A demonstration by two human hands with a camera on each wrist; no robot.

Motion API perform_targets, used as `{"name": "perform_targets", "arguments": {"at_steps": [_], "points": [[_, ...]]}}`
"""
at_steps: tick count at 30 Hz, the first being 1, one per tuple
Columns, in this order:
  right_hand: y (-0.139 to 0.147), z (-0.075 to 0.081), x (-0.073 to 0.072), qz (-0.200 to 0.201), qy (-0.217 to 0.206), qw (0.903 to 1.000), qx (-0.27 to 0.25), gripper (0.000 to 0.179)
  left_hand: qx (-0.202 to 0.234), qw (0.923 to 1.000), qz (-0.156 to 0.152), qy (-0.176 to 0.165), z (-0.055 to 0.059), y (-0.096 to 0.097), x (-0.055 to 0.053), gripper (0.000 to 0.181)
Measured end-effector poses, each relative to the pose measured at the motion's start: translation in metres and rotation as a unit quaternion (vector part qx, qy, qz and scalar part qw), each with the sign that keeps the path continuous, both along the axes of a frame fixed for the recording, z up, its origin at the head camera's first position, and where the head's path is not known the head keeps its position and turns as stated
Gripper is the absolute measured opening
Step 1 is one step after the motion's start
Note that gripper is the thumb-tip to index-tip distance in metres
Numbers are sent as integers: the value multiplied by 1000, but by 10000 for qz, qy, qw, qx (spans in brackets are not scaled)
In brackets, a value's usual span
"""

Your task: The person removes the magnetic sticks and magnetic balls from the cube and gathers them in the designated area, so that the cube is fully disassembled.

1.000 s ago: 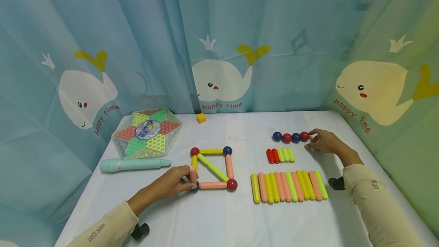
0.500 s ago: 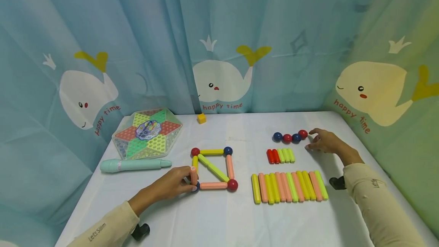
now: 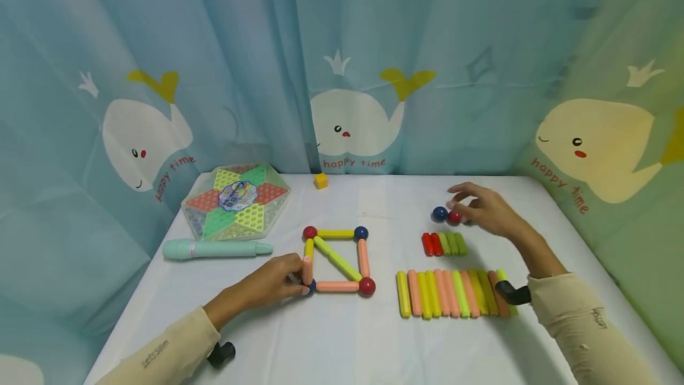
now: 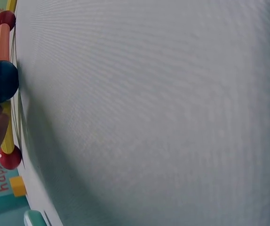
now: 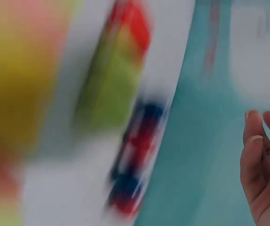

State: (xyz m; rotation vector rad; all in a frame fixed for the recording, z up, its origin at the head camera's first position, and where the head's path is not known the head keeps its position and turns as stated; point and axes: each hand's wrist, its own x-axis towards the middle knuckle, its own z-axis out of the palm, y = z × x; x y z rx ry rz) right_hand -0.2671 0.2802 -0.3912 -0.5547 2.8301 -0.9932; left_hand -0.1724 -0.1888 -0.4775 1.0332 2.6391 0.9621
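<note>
Left hand (image 3: 269,281): at the near-left corner of the square, fingers curled in a pinch around the upright stick where it meets the corner ball; exact contact of each finger partly hidden.
Upright stick (image 3: 307,270): pink, standing on end above the corner ball.
Corner ball (image 3: 312,287): blue, under the upright stick, thumb against it; left wrist view shows fingers close around it.
Square (image 3: 338,286): sticks joined by balls, lying on the surface (image 3: 299,343). Red ball far left, blue far right, red near right. Sides: two yellow (far, left), two pink (right, near).
Diagonal (image 3: 338,258): lime stick inside the square, running from far-left corner to near-right.
Right hand (image 3: 488,210): over the right end of the ball row, fingers spread and bent, nothing between them.
Ball row (image 3: 454,217): far right of the surface; blue and red alternating, four in the right wrist view, blurred. Head view has the right end behind the hand.
Short sticks (image 3: 445,244): two red, three lime, side by side, just nearer than the ball row.
Long sticks (image 3: 442,293): pink, yellow and lime, side by side, nearest row on the right.
Back left: star board (image 3: 237,196), teal wand (image 3: 216,249) just in front.
Yellow block (image 3: 320,181): far edge, by the curtain (image 3: 256,76).
</note>
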Motion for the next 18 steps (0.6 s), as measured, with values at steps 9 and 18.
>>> {"name": "perform_targets", "arguments": {"at_steps": [9, 18], "points": [[-171, -12, 59, 2428, -655, 9676, 224, 53, -323, 9990, 98, -309, 3, 3, -3, 14], [-242, -30, 69, 2859, 53, 9582, 32, 23, -357, 9991, -34, -213, 2, 0, -6, 12]]}}
